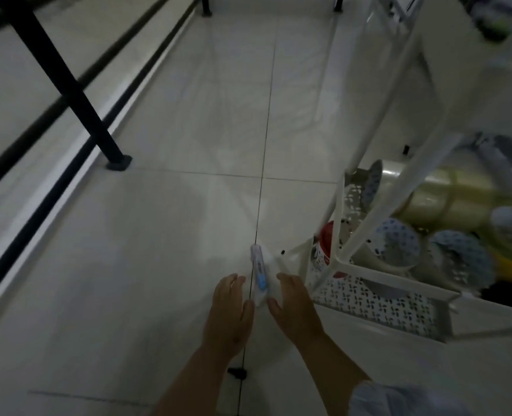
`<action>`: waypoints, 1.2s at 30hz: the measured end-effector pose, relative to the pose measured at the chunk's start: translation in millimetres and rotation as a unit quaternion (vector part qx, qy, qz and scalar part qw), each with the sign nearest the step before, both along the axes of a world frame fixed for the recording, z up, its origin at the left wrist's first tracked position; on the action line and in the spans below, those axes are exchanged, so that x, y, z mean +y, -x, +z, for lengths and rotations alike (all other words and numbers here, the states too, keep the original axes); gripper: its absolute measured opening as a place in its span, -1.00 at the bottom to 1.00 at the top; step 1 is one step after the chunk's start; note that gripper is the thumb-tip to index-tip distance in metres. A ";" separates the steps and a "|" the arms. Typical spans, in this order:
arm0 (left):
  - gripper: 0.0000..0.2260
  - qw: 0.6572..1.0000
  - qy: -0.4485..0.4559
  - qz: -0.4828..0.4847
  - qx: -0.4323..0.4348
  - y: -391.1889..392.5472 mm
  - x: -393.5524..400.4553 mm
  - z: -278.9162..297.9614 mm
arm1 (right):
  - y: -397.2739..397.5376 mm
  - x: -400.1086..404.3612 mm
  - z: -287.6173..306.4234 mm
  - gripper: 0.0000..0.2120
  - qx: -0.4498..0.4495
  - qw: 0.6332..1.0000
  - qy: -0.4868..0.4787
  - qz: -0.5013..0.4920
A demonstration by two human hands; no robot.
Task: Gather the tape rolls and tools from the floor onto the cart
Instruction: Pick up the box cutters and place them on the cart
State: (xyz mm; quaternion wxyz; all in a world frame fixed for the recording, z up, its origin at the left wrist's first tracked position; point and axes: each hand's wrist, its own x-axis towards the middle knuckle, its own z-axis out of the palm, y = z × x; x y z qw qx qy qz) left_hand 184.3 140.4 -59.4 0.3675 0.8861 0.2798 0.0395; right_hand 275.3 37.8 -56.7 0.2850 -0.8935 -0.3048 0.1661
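Reaching low centre with left hand and right hand, both loose-fingered, empty, flanking 1 white-and-blue tool on the floor; probably the pickup step, next pinching it, then lifting to cart at right, tape rolls already aboard

both hands flank a white tool beside the cart.
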 end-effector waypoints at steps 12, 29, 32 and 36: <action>-0.43 0.975 0.218 0.037 0.008 -30.2 -22.8 -90.2 | -13.8 15.7 -124.5 -0.81 0.000 0.998 0.035 0.047; -0.78 0.903 0.369 0.218 -0.037 2.4 -42.6 -35.8 | 26.2 -15.7 -67.5 -0.60 0.093 0.989 -0.101 0.047; -0.79 0.911 0.344 0.211 -0.083 12.4 -49.0 -7.1 | 32.3 -24.1 -39.1 -0.62 0.062 0.988 -0.129 0.059; -0.75 0.918 0.324 0.186 -0.136 24.2 -54.3 35.0 | 43.3 -36.9 11.6 -0.67 0.020 0.979 -0.196 0.056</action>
